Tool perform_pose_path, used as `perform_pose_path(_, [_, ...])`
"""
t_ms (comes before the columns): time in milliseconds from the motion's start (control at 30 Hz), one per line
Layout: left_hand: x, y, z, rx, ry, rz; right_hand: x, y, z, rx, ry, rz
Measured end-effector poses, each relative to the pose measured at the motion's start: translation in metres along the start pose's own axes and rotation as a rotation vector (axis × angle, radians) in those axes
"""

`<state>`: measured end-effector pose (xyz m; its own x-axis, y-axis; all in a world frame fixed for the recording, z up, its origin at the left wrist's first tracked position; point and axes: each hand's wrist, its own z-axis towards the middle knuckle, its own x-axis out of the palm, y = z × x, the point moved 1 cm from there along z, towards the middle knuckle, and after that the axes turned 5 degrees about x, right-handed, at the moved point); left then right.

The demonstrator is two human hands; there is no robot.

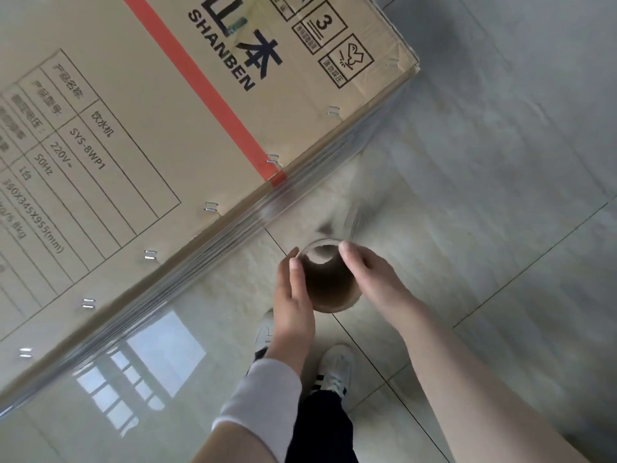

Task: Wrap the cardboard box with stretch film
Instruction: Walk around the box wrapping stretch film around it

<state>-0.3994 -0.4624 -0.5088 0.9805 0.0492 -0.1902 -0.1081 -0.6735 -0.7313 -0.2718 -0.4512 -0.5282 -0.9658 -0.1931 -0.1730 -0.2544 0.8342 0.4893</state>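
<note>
A large cardboard box with an orange stripe and black print fills the upper left. Clear stretch film lies in bunched layers along its lower right edge, and its glossy side shows window reflections. From that edge a film sheet runs down to the stretch film roll, seen end-on with its brown cardboard core. My left hand grips the roll's left side. On the roll's right side my right hand grips it with the thumb at the rim.
Grey floor tiles spread to the right of the box. My two white sneakers and dark trousers stand just below the roll, close to the box's wrapped side.
</note>
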Motion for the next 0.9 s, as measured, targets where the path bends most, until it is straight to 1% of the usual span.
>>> perform_pose_path(67, [-0.006, 0.001, -0.018, -0.020, -0.025, -0.052, -0.001, 0.008, -0.005, 0.037, 0.038, -0.097])
perform_pose_path(167, [-0.015, 0.012, -0.025, -0.088, -0.003, -0.055, 0.003, 0.018, -0.006, 0.009, 0.107, -0.145])
perform_pose_path(200, [-0.021, 0.017, -0.023, -0.124, 0.026, -0.045, 0.006, 0.020, -0.004, -0.002, 0.131, -0.148])
perform_pose_path(267, [-0.033, 0.023, -0.011, -0.187, 0.138, 0.010, 0.010, 0.021, 0.001, -0.018, 0.162, -0.123])
perform_pose_path(333, [-0.049, 0.024, 0.004, -0.202, 0.276, 0.198, 0.012, 0.019, 0.007, -0.025, 0.183, -0.144])
perform_pose_path(400, [-0.059, 0.016, 0.023, -0.134, 0.336, 0.347, 0.013, 0.022, 0.010, -0.038, 0.139, -0.191])
perform_pose_path(467, [-0.059, 0.004, 0.041, -0.020, 0.392, 0.393, 0.014, 0.022, 0.011, -0.024, 0.112, -0.171])
perform_pose_path(500, [-0.056, -0.001, 0.049, 0.023, 0.456, 0.402, 0.014, 0.018, 0.012, -0.021, 0.106, -0.148])
perform_pose_path(567, [-0.048, -0.005, 0.056, 0.047, 0.594, 0.451, 0.018, 0.011, 0.008, -0.015, 0.090, -0.024])
perform_pose_path(600, [-0.046, -0.004, 0.057, 0.043, 0.630, 0.475, 0.023, 0.004, 0.005, -0.016, 0.076, 0.065])
perform_pose_path(667, [-0.044, -0.002, 0.057, 0.030, 0.637, 0.480, 0.037, -0.018, -0.002, 0.007, -0.004, 0.250])
perform_pose_path(700, [-0.044, -0.001, 0.055, 0.026, 0.625, 0.454, 0.048, -0.031, -0.005, 0.037, -0.062, 0.338])
perform_pose_path(767, [-0.041, 0.005, 0.049, 0.020, 0.591, 0.400, 0.067, -0.050, -0.009, 0.027, -0.165, 0.470])
perform_pose_path(833, [-0.040, 0.013, 0.039, 0.010, 0.516, 0.359, 0.076, -0.053, -0.013, 0.014, -0.239, 0.525])
perform_pose_path(900, [-0.044, 0.021, 0.026, -0.008, 0.406, 0.291, 0.078, -0.048, -0.015, 0.015, -0.242, 0.486])
